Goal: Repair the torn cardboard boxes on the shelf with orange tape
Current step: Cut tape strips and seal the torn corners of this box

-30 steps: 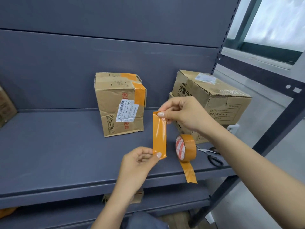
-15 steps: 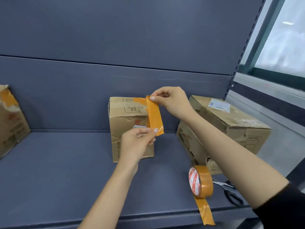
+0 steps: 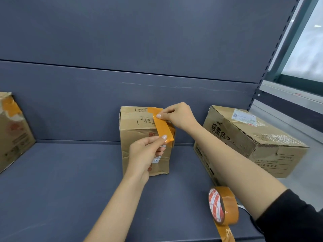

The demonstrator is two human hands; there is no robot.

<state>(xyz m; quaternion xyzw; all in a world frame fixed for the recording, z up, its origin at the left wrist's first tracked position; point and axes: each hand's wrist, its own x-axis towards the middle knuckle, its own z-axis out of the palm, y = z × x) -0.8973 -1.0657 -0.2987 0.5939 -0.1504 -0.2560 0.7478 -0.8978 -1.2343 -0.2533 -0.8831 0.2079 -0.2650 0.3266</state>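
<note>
A cut strip of orange tape (image 3: 163, 129) is stretched taut and slanted over the upper right front corner of the middle cardboard box (image 3: 139, 137), which stands upright toward the back of the shelf (image 3: 61, 189), about midway along it. The right hand (image 3: 176, 116) pinches the strip's upper end at the box's top edge, where an older orange patch already lies; the left hand (image 3: 146, 154) pinches the lower end in front of the box's front face. Each grip is thus narrow and holds tape. Whether the strip already touches the cardboard cannot be told. The step in hand appears to be positioning the strip before sticking it down; the next move likely calls for keeping it taut, laying it over the damaged corner and pressing it flat without wrinkles. A larger box (image 3: 253, 142) sits tilted at the right end of the shelf, a patched box (image 3: 12, 130) at the left edge, and the tape roll (image 3: 224, 206) stands on edge at the front right, its free end hanging over the front edge.
</note>
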